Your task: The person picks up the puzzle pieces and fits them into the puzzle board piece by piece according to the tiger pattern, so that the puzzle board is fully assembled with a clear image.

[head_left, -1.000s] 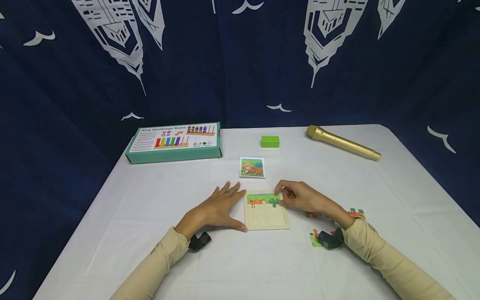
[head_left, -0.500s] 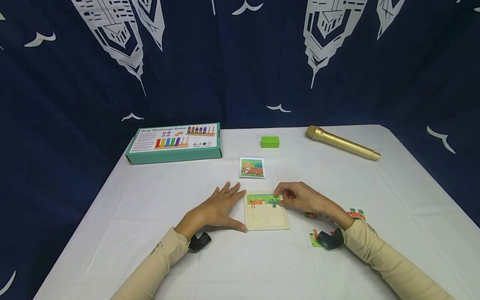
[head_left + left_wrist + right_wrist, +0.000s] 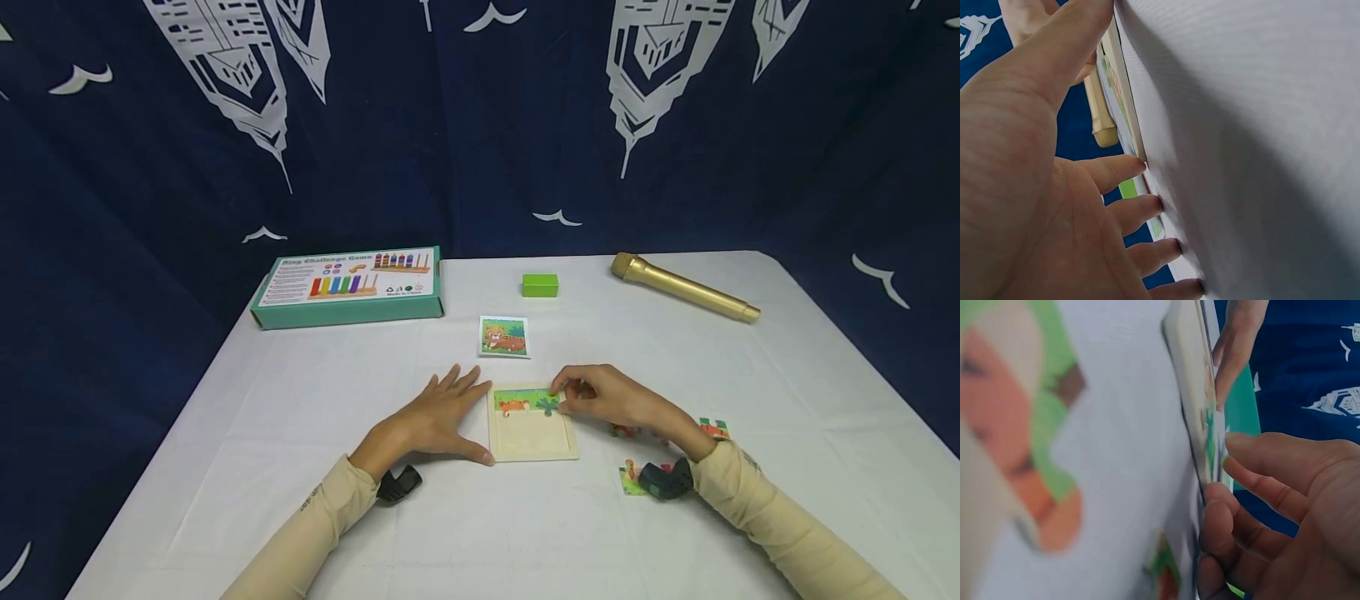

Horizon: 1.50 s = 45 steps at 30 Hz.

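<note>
In the head view a pale wooden puzzle tray (image 3: 533, 437) lies flat in the middle of the table. Along its top sit joined puzzle pieces (image 3: 514, 403) with green ground and an orange animal part. My left hand (image 3: 438, 417) has its fingers spread, thumb and index finger touching the tray's left corners. At the upper right corner my right hand (image 3: 606, 395) has curled fingers and pinches a puzzle piece (image 3: 547, 402) with a dark green bush; its fingertips partly hide the piece. The right wrist view shows these fingertips (image 3: 1227, 464) close against the tray's edge (image 3: 1188, 406).
Loose puzzle pieces (image 3: 632, 482) lie under and beside the right forearm, partly hidden. Behind the tray is a tiger picture card (image 3: 505, 337), then a green block (image 3: 540, 286). A game box (image 3: 348, 287) stands back left; a gold microphone (image 3: 684, 287) lies back right.
Almost nothing moves. My right fingers stay at the tray's upper right corner with a very slight shift, and my left hand holds its place.
</note>
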Available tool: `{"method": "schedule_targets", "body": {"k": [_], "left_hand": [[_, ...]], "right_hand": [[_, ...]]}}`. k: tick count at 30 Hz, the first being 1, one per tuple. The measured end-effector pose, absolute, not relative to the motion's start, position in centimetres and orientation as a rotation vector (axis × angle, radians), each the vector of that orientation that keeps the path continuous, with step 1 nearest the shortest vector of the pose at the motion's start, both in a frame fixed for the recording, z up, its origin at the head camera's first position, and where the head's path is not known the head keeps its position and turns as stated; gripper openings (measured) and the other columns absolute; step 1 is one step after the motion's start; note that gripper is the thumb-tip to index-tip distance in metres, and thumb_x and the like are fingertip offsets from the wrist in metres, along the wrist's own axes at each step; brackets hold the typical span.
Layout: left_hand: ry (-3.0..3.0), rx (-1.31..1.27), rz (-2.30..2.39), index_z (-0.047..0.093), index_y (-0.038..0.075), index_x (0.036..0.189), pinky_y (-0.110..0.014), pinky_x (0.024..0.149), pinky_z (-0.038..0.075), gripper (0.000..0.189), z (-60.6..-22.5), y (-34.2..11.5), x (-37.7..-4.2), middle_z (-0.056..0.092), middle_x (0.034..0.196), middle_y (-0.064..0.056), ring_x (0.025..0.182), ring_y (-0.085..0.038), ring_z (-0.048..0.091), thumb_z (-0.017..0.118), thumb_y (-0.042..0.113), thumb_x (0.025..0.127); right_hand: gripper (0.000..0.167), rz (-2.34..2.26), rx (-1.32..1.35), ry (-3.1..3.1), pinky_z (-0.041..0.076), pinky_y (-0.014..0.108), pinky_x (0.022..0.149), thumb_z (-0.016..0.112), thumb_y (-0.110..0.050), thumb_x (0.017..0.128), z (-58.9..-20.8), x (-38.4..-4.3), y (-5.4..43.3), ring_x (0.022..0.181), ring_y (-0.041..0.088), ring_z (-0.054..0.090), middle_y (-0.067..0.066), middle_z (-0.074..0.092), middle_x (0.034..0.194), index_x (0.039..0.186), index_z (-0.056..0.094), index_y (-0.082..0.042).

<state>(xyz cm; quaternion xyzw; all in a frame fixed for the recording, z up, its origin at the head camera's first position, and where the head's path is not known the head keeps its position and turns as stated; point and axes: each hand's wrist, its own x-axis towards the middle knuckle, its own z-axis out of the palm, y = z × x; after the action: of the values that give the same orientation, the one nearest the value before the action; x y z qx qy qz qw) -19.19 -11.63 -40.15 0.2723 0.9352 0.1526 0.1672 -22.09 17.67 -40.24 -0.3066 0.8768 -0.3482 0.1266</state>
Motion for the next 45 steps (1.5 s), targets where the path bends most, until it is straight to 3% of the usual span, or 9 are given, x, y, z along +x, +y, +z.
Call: {"method": "schedule_targets", "body": {"k": [4, 9, 14, 21, 25, 32, 45], "left_hand": [[2.662, 0.779, 0.438, 0.025, 0.014, 0.153, -0.055, 0.116, 0.006, 0.111, -40.1, -11.7, -19.2, 0.010, 0.161, -0.008, 0.147, -0.032, 0.000, 0.073, 0.068, 0.068], [2.662, 0.777, 0.449, 0.025, 0.014, 0.153, -0.055, 0.116, 0.006, 0.111, -40.1, -11.7, -19.1, 0.010, 0.161, -0.008, 0.147, -0.032, 0.000, 0.073, 0.067, 0.068], [2.663, 0.774, 0.448, 0.025, 0.015, 0.153, -0.055, 0.116, 0.006, 0.111, -40.2, -11.7, -19.2, 0.010, 0.161, -0.007, 0.147, -0.032, 0.000, 0.073, 0.067, 0.067], [2.662, 0.776, 0.447, 0.025, 0.015, 0.153, -0.055, 0.117, 0.005, 0.112, -40.3, -11.6, -19.2, 0.010, 0.161, -0.007, 0.147, -0.031, 0.000, 0.074, 0.067, 0.067], [2.660, 0.775, 0.446, 0.025, 0.015, 0.153, -0.055, 0.117, 0.005, 0.111, -40.2, -11.6, -19.3, 0.010, 0.161, -0.007, 0.147, -0.031, 0.000, 0.074, 0.067, 0.067], [2.662, 0.766, 0.439, 0.025, 0.015, 0.153, -0.054, 0.117, 0.005, 0.112, -40.3, -11.6, -19.3, 0.010, 0.161, -0.007, 0.147, -0.032, 0.000, 0.074, 0.067, 0.067], [2.659, 0.766, 0.419, 0.024, 0.015, 0.153, -0.054, 0.117, 0.005, 0.112, -40.2, -11.7, -19.2, 0.009, 0.161, -0.007, 0.148, -0.031, -0.001, 0.073, 0.067, 0.068]], "right_hand": [[0.019, -1.024, -0.859, 2.602, 0.043, 0.023, 0.062, 0.068, -0.013, 0.088, -39.6, -22.0, 18.4, 0.069, 0.013, 0.050, -0.002, 0.060, 0.087, 0.107, 0.065, -0.012], [0.021, -1.005, -0.840, 2.683, 0.048, 0.031, 0.077, 0.069, -0.012, 0.088, -39.2, -22.0, 20.1, 0.086, 0.016, 0.055, 0.000, 0.063, 0.098, 0.108, 0.065, -0.010], [0.024, -0.994, -0.805, 2.732, 0.047, 0.045, 0.088, 0.070, -0.015, 0.088, -39.3, -21.7, 22.1, 0.099, 0.023, 0.056, 0.003, 0.064, 0.108, 0.111, 0.065, -0.009], [0.026, -1.014, -0.718, 2.774, 0.044, 0.050, 0.092, 0.068, -0.022, 0.090, -39.7, -20.7, 24.9, 0.109, 0.027, 0.056, 0.005, 0.062, 0.114, 0.114, 0.064, -0.011], [0.027, -1.015, -0.683, 2.803, 0.045, 0.047, 0.092, 0.068, -0.023, 0.091, -39.6, -20.1, 26.3, 0.107, 0.026, 0.056, 0.006, 0.062, 0.115, 0.115, 0.064, -0.011], [0.028, -0.999, -0.623, 2.834, 0.046, 0.028, 0.088, 0.068, -0.022, 0.090, -39.7, -19.4, 28.0, 0.104, 0.023, 0.055, 0.005, 0.062, 0.115, 0.115, 0.064, -0.012], [0.030, -1.039, -0.584, 2.787, 0.045, 0.022, 0.084, 0.071, -0.024, 0.088, -40.4, -19.3, 28.3, 0.097, 0.019, 0.055, 0.004, 0.064, 0.111, 0.115, 0.064, -0.013]]}}
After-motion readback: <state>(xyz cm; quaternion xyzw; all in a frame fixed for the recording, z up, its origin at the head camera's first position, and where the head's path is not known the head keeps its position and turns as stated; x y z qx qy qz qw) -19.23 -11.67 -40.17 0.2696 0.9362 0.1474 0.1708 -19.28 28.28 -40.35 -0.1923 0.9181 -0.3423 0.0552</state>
